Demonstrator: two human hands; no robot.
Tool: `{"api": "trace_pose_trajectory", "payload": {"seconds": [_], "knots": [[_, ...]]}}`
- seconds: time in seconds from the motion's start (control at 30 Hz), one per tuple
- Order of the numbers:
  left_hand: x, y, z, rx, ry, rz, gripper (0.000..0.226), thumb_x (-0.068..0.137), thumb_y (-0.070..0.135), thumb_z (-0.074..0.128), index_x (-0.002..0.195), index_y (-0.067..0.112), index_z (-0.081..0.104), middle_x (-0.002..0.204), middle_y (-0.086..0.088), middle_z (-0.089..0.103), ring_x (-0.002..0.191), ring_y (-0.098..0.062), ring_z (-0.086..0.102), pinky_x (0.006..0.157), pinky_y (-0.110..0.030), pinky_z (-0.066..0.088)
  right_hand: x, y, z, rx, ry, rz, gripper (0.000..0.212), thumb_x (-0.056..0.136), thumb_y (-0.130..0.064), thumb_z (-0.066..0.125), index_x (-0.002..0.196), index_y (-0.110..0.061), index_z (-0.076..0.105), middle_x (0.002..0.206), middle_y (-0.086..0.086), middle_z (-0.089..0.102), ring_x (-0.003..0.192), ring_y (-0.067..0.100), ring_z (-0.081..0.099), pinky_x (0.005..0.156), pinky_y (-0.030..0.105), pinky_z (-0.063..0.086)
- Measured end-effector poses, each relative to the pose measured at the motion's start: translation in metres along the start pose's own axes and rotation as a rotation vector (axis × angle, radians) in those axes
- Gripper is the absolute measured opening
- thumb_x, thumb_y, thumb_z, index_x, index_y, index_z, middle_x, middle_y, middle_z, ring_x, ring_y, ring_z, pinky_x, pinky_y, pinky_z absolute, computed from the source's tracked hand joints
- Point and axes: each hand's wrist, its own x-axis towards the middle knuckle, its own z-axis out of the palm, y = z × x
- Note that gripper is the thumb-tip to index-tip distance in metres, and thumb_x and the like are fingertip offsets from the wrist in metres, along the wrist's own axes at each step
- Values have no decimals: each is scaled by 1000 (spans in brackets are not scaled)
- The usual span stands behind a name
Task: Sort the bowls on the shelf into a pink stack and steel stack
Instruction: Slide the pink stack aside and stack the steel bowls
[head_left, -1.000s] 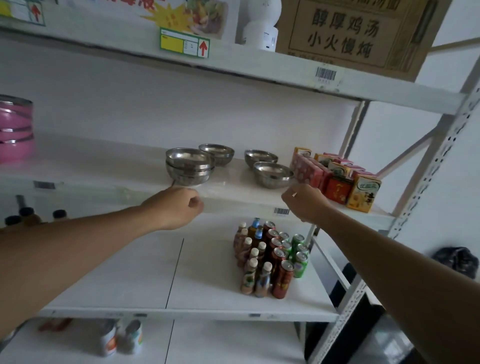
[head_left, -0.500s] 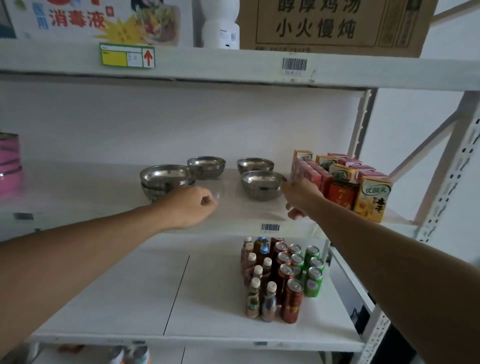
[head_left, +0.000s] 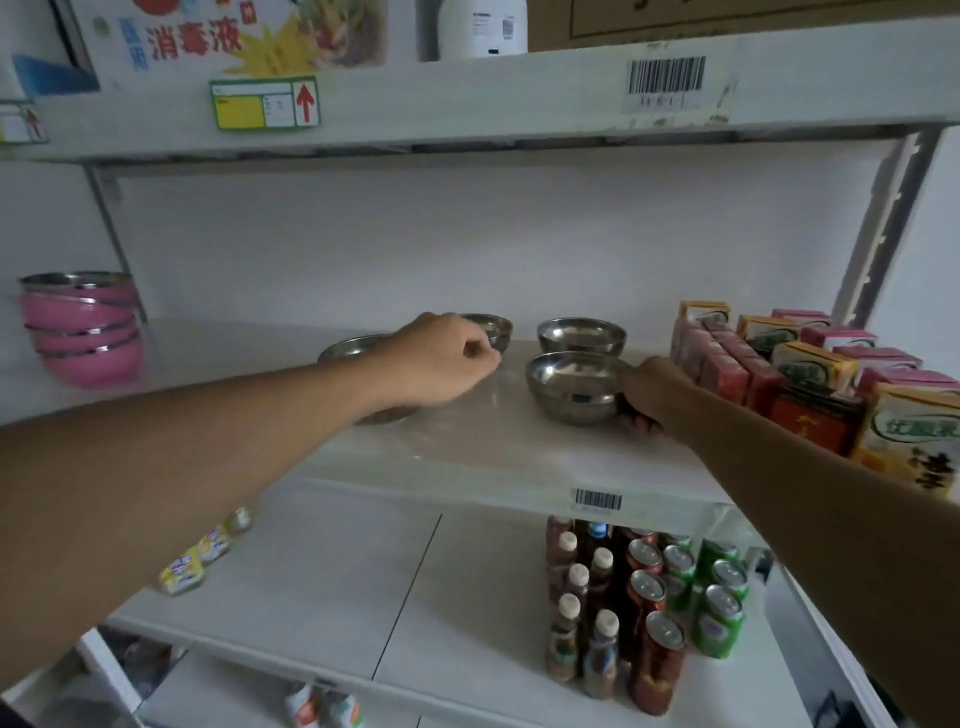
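Observation:
A stack of pink bowls (head_left: 78, 332) stands at the far left of the middle shelf (head_left: 467, 452). A steel bowl stack (head_left: 345, 349) sits mid-shelf, mostly hidden behind my left hand (head_left: 441, 364), which hovers over it with curled fingers and holds nothing I can see. Its fingertips lie just in front of a single steel bowl (head_left: 496, 327) at the back. Another steel bowl (head_left: 581, 335) stands at the back right. My right hand (head_left: 649, 397) grips the right side of the front steel bowl (head_left: 569, 387), which rests on the shelf.
Drink cartons (head_left: 810, 374) fill the right end of the middle shelf, close to my right forearm. Bottles and cans (head_left: 644, 603) stand on the shelf below. The upper shelf edge (head_left: 467, 98) hangs overhead, with boxes on it.
Both hands have reached forward onto the shelf. My right hand has closed round the front steel bowl. My left hand moved over the steel stack toward the back bowl.

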Motion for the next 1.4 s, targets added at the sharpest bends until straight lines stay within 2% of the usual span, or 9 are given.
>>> {"api": "trace_pose_trajectory", "payload": {"seconds": [0.2,0.37,0.6,0.8,0.93,1.1,1.27,1.33,1.4], "knots": [[59,-29,-52,17,-52,-6,30,103,42,58,102,20,79,96,0,82,87,-19,79,86,-41,65,6,-22,17,-39,-13,-1,44,107,-23,48,70,-7,66,41,2,59,27,11,44,33,16,31],[109,-99,-74,28,-113,-95,39,105,38,55,117,7,75,110,-12,80,99,-31,79,93,-48,66,9,-48,37,-48,32,51,46,104,-23,45,65,-7,64,44,4,59,30,13,42,35,17,29],[162,-165,-49,-25,-195,-49,43,106,33,54,120,-2,74,114,-22,80,100,-38,78,89,-47,65,4,-65,61,-13,54,120,52,107,-29,46,62,-8,61,48,6,57,32,13,41,32,16,28],[203,-177,-15,-94,-311,-38,45,108,39,52,123,1,69,115,-19,76,100,-34,77,88,-44,67,0,-84,67,5,71,239,52,106,-18,49,56,-7,59,43,6,56,26,13,42,28,15,29],[226,-188,9,-175,-341,-113,48,107,43,54,117,-1,70,103,-13,72,77,-28,67,71,-37,62,5,-87,73,-16,120,266,48,105,-19,51,59,-8,60,43,3,55,30,11,41,32,15,29],[235,-199,33,-324,-455,-208,40,106,41,58,112,5,74,105,-16,80,83,-30,79,70,-35,65,11,-90,80,-26,136,265,50,105,-19,49,57,-9,59,41,2,54,31,12,40,34,15,30],[235,-198,45,-346,-339,-170,26,101,27,62,88,5,68,83,-14,69,66,-27,64,62,-31,52,13,-89,84,-8,111,278,58,104,-19,50,47,-10,58,43,6,55,31,13,40,34,14,30],[233,-199,42,-390,-306,-181,25,101,21,60,92,1,72,76,-14,74,62,-26,67,65,-33,56,14,-85,86,18,141,240,58,102,-20,51,46,-12,59,45,6,57,31,13,41,35,16,30],[231,-201,36,-460,-271,-201,28,102,14,57,100,-7,75,66,-13,76,50,-20,68,57,-29,60,15,-84,90,34,153,234,57,103,-22,50,48,-11,61,45,6,57,30,13,41,34,16,29]]}}
